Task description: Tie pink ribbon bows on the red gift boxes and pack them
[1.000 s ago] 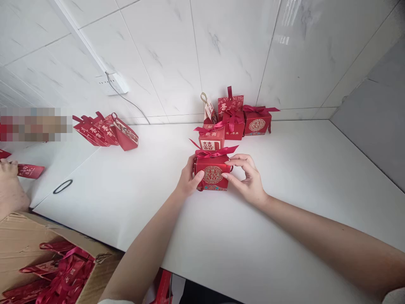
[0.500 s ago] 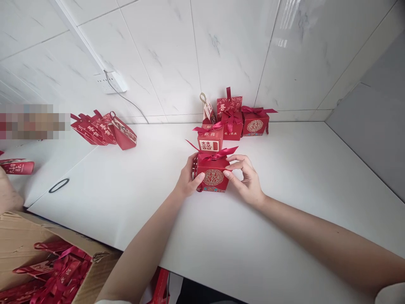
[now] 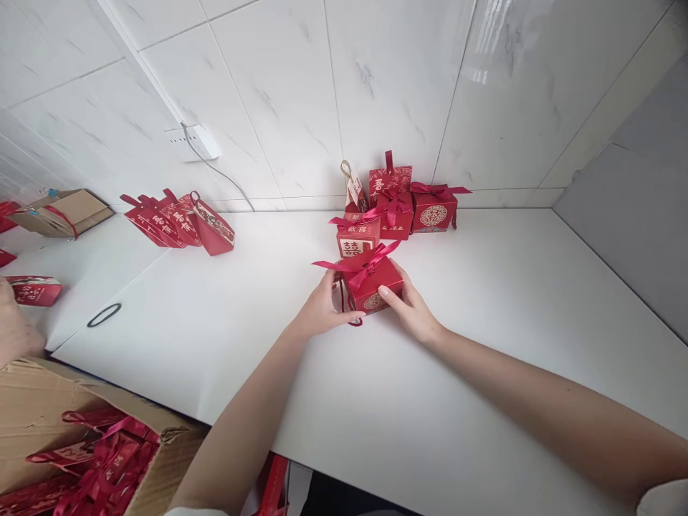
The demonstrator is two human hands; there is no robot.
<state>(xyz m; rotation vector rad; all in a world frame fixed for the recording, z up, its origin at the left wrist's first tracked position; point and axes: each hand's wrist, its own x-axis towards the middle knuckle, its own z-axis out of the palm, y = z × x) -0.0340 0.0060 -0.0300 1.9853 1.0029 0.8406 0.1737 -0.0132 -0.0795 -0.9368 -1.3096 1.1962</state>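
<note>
Between both hands is a red gift box [image 3: 376, 276] with a ribbon bow on top and a round gold emblem on its front. It is tilted and turned, its top facing me. My left hand [image 3: 324, 309] grips its left side, thumb along the lower front edge. My right hand [image 3: 413, 304] holds the right side with the thumb on the front and the other fingers behind, partly hidden. A dark red cord hangs at the box's left side. Directly behind stands a smaller red box [image 3: 359, 240] with white-panel lettering.
More red boxes [image 3: 434, 213] stand against the tiled wall. Several red tagged boxes [image 3: 177, 221] lean in a row at left. A black hair tie [image 3: 104, 315] lies on the white table [image 3: 215, 322]. A carton [image 3: 177, 437] of red boxes is front left; another person's hand [image 3: 18, 322] is beyond it.
The box has tipped and rotated in my hands, showing more of its top. My right fingers have moved from its upper edge to around its right side. A brown carton now shows far left.
</note>
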